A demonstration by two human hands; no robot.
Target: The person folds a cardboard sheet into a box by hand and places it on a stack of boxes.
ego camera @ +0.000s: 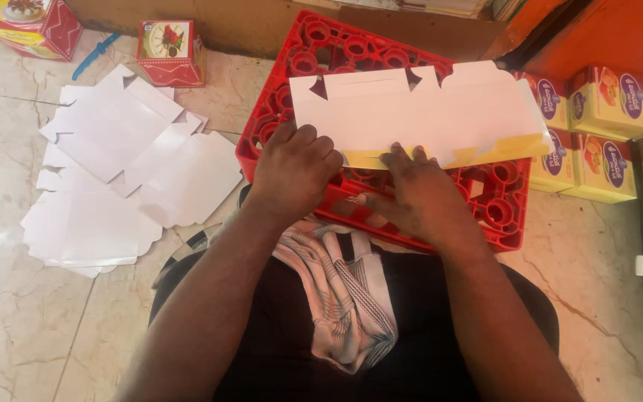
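A flat white cardboard box blank (418, 112) with a yellow printed underside lies on an upturned red plastic crate (500, 212). My left hand (293, 173) is curled in a fist at the blank's near left edge and presses on it. My right hand (418, 195) lies flat with fingers spread on the near edge, where a yellow flap is folded over. Neither hand lifts the blank off the crate.
A loose pile of white flat blanks (124, 179) is spread on the marble floor at left. A red assembled box (170, 52) stands behind it, another at the top left corner (31, 26). Yellow boxes (597, 126) are stacked at right. A patterned cloth (344, 290) lies on my lap.
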